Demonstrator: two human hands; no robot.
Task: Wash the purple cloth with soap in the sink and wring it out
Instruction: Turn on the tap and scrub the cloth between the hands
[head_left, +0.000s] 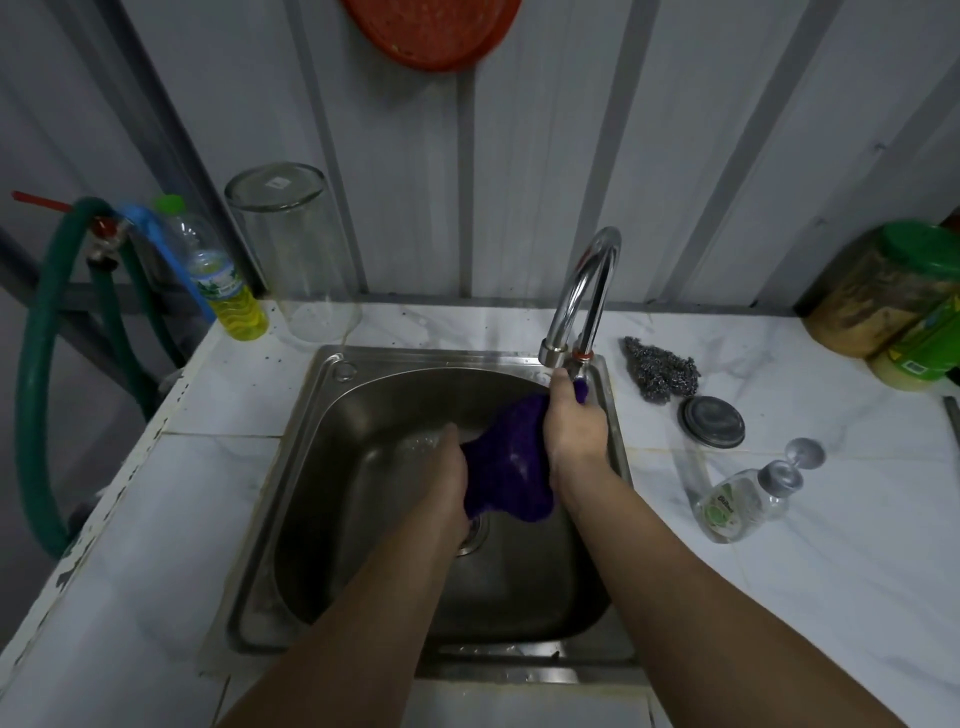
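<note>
The purple cloth (511, 457) hangs over the steel sink (332, 415), stretched between my two hands. My left hand (447, 478) grips its lower left edge above the drain. My right hand (574, 421) grips the upper right part, close under the spout of the chrome faucet (587, 291). A small purple end sticks out past my right fingers. A clear soap bottle (737, 506) with a silver pump lies on the counter to the right of the sink.
Right of the sink lie a steel wool pad (660, 371) and a round metal lid (711, 422), with green-lidded jars (893, 296) at the far right. Behind the sink's left corner stand an upturned glass jar (296, 249), a yellow liquid bottle (228, 291) and a green hose (36, 389).
</note>
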